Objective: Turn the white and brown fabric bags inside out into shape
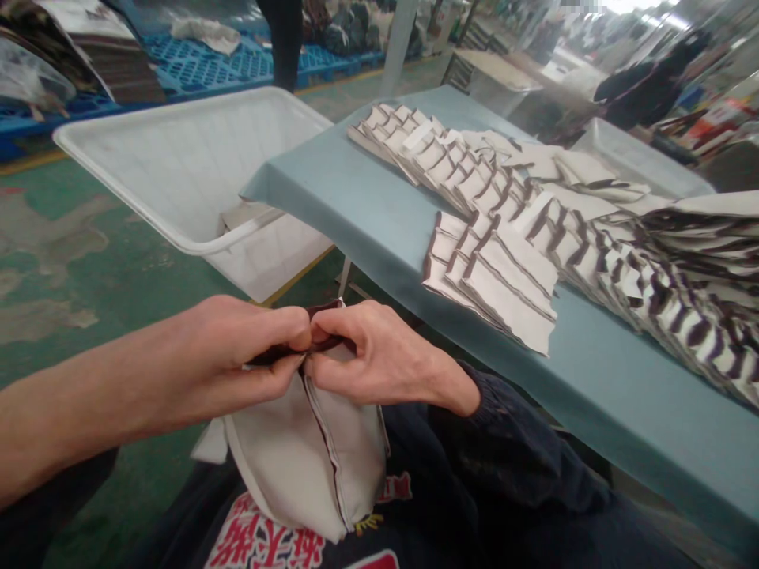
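Both of my hands pinch the top edge of a pale fabric piece (314,458) with a dark brown edge, held over my lap. My left hand (237,348) grips the dark edge from the left, thumb and fingers closed. My right hand (373,356) grips it from the right, and the fingertips of the two hands nearly touch. The piece hangs below them, with a stitched seam running down its middle. To the right, many similar pale pieces with dark edges (504,221) lie overlapped in rows on a table covered in light blue (356,213).
A big white plastic tub (178,166) stands on the green floor at the left, partly under the table's corner. Blue pallets (225,59) and stacked material lie behind it. A clear bin (640,158) sits at the table's far side. A person stands at the back.
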The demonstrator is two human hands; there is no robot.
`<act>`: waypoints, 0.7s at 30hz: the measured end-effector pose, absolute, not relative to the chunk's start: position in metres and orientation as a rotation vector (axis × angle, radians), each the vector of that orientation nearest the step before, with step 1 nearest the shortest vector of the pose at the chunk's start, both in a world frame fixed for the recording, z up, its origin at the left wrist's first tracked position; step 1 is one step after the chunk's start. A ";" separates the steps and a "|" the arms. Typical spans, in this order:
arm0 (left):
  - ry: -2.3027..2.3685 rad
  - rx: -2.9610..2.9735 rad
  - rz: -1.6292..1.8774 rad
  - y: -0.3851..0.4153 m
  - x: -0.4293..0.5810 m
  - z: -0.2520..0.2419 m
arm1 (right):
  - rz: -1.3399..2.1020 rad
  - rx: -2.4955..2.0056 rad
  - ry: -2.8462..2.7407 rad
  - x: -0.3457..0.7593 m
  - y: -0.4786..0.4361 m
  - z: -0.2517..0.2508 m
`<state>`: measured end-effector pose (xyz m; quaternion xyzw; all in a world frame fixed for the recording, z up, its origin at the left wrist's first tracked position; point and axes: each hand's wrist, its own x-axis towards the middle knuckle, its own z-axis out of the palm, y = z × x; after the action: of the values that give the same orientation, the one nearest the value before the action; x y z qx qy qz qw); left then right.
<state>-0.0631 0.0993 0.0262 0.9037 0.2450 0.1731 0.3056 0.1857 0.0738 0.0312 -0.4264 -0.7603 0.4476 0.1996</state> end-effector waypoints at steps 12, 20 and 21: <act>0.651 2.739 0.712 0.071 -0.081 -0.032 | 1.816 -1.132 -1.681 0.195 0.081 0.035; 0.737 2.639 0.702 0.074 -0.068 -0.028 | 1.271 -1.059 -1.906 0.200 0.067 0.011; 0.810 2.618 0.722 0.072 -0.065 -0.024 | 1.127 -1.019 -1.970 0.202 0.064 0.009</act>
<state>-0.0649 0.0717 -0.0238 0.9129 0.2825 0.2518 0.1531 0.2024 0.0640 0.0085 -0.3880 -0.7499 0.4290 0.3211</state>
